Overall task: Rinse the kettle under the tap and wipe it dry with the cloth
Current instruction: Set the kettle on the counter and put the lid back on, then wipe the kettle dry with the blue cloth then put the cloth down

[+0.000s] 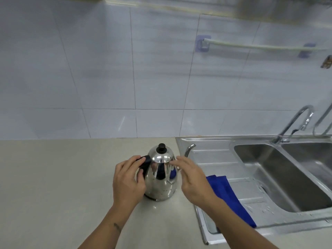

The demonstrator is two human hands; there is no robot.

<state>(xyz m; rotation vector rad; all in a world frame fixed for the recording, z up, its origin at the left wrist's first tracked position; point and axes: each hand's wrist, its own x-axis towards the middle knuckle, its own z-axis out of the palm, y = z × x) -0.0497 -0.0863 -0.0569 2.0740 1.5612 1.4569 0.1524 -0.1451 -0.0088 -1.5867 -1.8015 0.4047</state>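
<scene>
Left hand (128,180) curled round the black handle (145,163) of the kettle (160,174), upright on the table (53,177). Right hand (191,178), fingers loosely spread, hovered at its 3 o'clock side. Blue cloth (228,196) lay just past the sink's edge (201,229).

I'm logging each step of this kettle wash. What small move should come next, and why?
Probably lift the kettle toward the tap: the left hand already grips its black handle, the right hand hovers open beside it, and it stands on the counter.
</scene>
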